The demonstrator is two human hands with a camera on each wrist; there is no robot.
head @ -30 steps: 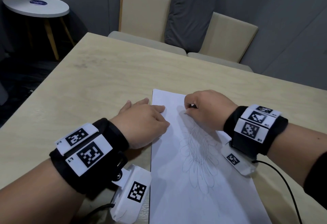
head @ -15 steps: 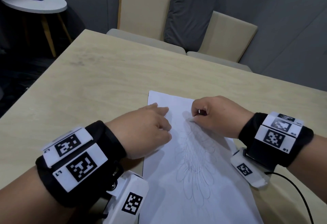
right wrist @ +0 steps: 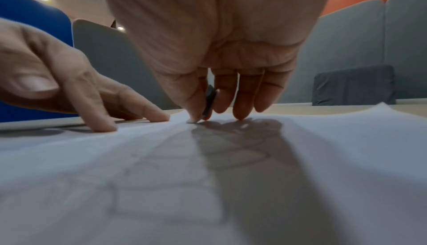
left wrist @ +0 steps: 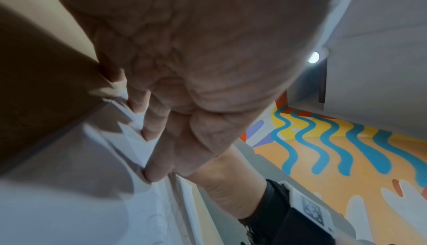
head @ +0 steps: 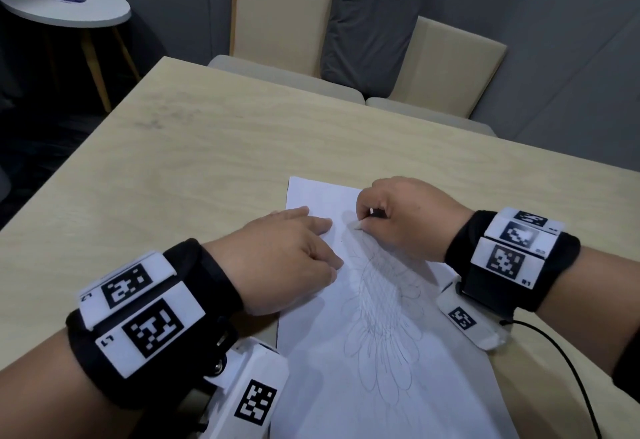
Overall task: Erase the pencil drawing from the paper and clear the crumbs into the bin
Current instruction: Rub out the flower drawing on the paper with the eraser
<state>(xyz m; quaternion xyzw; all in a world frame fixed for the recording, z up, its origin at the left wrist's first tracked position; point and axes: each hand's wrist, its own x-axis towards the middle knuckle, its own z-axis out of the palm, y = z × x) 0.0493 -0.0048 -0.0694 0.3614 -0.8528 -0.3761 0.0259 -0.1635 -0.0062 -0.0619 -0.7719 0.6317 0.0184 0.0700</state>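
A white sheet of paper (head: pixel 332 379) with a pencil flower drawing (head: pixel 384 317) lies on the wooden table (head: pixel 194 147). My right hand (head: pixel 398 216) pinches a small dark eraser (right wrist: pixel 209 99) between thumb and fingers, its tip pressed on the paper (right wrist: pixel 300 176) at the top of the drawing. My left hand (head: pixel 291 251) lies flat with straight fingers (right wrist: pixel 150 113) pressing the sheet's left edge, close beside the right hand. In the left wrist view the fingertips (left wrist: pixel 152 174) rest on the paper (left wrist: pixel 69 203). No bin or crumbs are in view.
Two beige chairs (head: pixel 450 67) with a grey cushion (head: pixel 374 19) stand behind the table's far edge. A small round white side table (head: pixel 65 5) stands at the back left. A black cable (head: pixel 571 369) runs from my right wrist.
My right hand with the eraser has shifted slightly right and toward me along the top of the drawing. The left hand has slid a little onto the paper.
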